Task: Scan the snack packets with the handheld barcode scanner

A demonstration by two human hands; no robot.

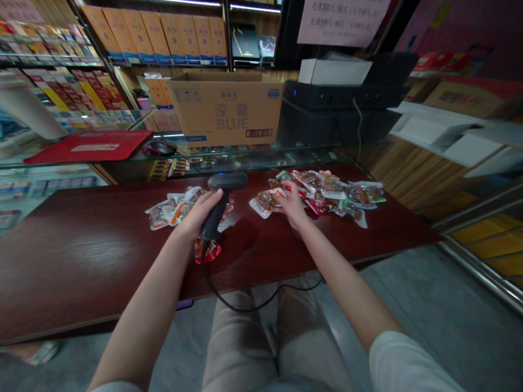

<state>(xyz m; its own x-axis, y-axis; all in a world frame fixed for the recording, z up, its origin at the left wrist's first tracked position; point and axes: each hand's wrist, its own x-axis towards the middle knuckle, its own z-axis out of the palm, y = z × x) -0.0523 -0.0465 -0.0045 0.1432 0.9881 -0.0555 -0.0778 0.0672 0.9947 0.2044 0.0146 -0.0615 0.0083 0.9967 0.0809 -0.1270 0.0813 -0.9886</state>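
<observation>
2 sleeves [408, 362] — cut off below

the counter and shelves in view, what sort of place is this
Probably a small shop: boxed goods line the shelves, a glass counter displays items, and the left hand holds a barcode scanner.

This is a shop, shown by the glass display counter [249, 156], the shelves of boxed goods [163, 35] and the handheld barcode scanner [220, 198].

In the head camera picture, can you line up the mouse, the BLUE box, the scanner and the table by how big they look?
Biggest to smallest:
Table
BLUE box
Scanner, in the left hand
Mouse
</observation>
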